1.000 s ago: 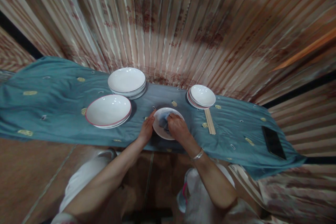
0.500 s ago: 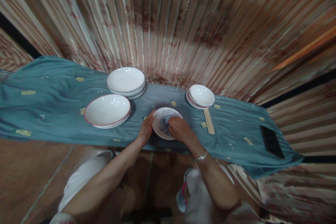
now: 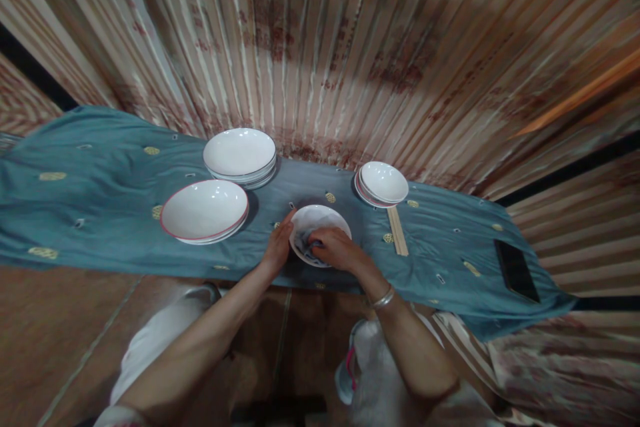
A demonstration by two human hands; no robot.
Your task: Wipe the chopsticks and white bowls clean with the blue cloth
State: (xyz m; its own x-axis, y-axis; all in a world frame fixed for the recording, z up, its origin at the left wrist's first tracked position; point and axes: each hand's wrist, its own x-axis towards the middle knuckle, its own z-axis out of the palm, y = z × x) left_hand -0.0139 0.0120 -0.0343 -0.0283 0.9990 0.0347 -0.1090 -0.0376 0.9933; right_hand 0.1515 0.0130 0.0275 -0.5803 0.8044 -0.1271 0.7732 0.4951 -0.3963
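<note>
A white bowl (image 3: 325, 215) stands on the cloth-covered table in front of me. My left hand (image 3: 279, 241) grips its left rim, steadying it, with the thumb side up. Inside the bowl, my right hand (image 3: 336, 248) presses a crumpled grey-blue cloth (image 3: 302, 238) against the lower left of the inner wall. The right fingertips are partly buried in the cloth and bunched around it.
Stacked plates with a dark rim (image 3: 240, 152) and red-rimmed plates (image 3: 205, 210) stand to the left. Small bowls (image 3: 385, 181) are stacked at the back right, with wooden chopsticks (image 3: 398, 232) below them. A dark phone (image 3: 517, 270) lies near the right end of the teal tablecloth (image 3: 115, 213).
My right hand has moved the cloth leftward and slightly down inside the bowl. My left hand stays on the rim, and the bowl keeps its place.
</note>
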